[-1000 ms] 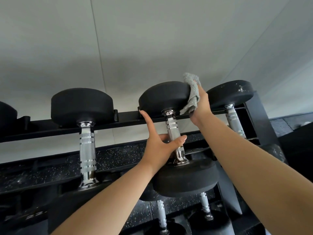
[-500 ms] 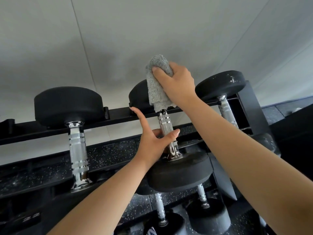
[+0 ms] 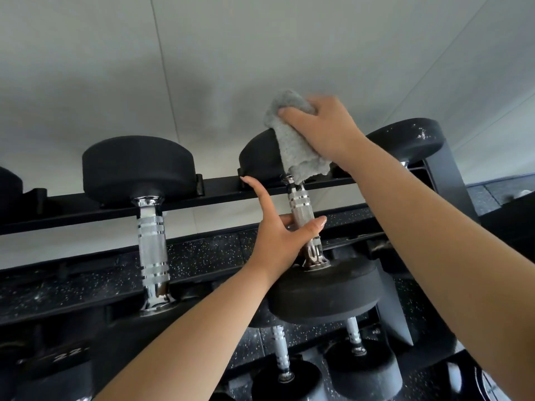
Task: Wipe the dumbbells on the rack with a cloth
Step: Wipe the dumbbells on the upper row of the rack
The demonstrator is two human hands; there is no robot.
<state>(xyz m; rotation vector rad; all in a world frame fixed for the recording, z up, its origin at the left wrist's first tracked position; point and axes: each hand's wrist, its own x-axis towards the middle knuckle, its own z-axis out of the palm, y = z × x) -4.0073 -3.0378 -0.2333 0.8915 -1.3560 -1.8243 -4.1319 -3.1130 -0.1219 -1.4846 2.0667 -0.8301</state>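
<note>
**Mid-wipe at the top tier.** A person's left hand (image 3: 285,235) keeps its hold on the knurled handle of the middle dumbbell (image 3: 301,209). Thumb and curled fingers wrap the bar, and the forefinger points straight up at 12 o'clock to touch the rack rail (image 3: 66,209). The right hand (image 3: 324,128), fingers bunched round a grey cloth (image 3: 292,146), has swung up from the 3 o'clock flank of the dumbbell's far head (image 3: 254,157) and over its crown. The cloth now sits at 12 o'clock on that head and drapes down its face to the top of the handle. By the look of it, the side and top of this head have had their pass. The handle and the near head (image 3: 327,287), at 6 o'clock below the left hand, appear yet to be wiped.

At 9 o'clock, the neighbouring dumbbell (image 3: 152,227) rests across the rail with no hand on it, and a sliver of another head (image 3: 8,183) shows at the left edge. At 3 o'clock, a third dumbbell (image 3: 405,140), flecked white, lies just beside the right wrist, close to the upright (image 3: 445,180). The lower dumbbells (image 3: 362,374) sit on the tier beneath, at 6 o'clock. The closely spaced heads and the steadying left hand on the bar are likely to crowd the cloth's path down the handle.
</note>
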